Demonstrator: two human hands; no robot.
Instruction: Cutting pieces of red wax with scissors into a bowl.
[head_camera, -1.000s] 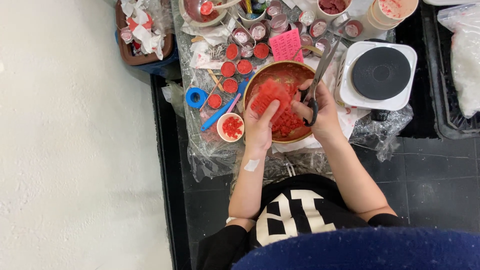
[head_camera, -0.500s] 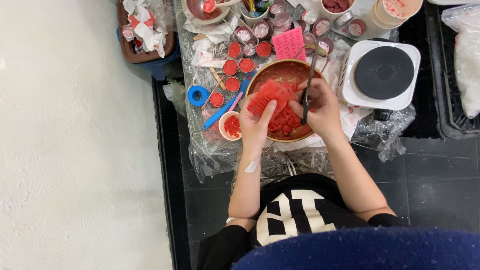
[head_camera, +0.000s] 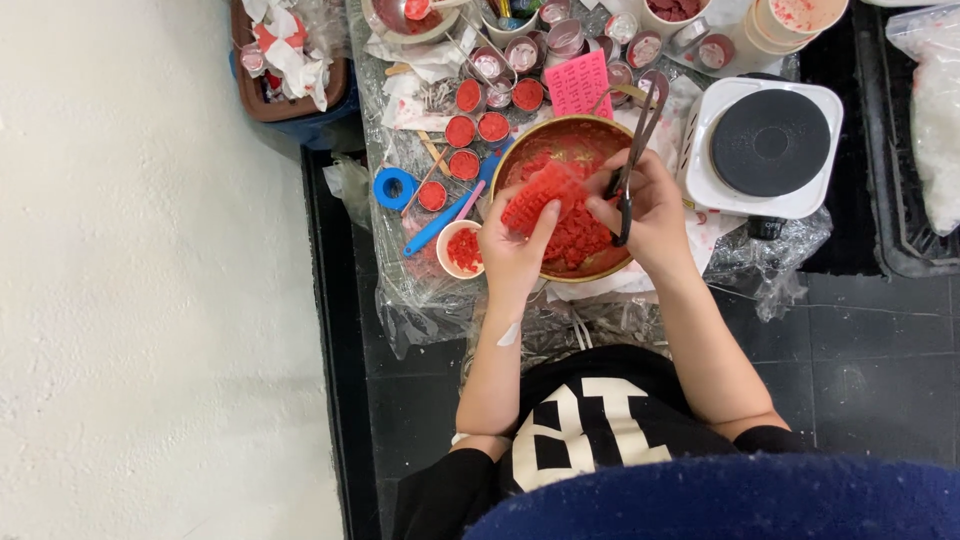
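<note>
A round metal bowl half full of red chunks sits on a plastic-wrapped table. Over it my left hand holds a red textured slab, fingers curled under it. My right hand grips a pair of scissors with dark handles; the blades point up and away over the bowl's far rim. The fingertips of both hands meet at the slab.
Small tins of red material stand left of the bowl, with a blue tape roll, a blue-handled tool and a small white cup. A pink mould lies behind. A white hotplate sits at right, a brown bin at left.
The view has shifted slightly. My hands stay over the bowl, and the right hand with the scissors has moved closer to the slab.
</note>
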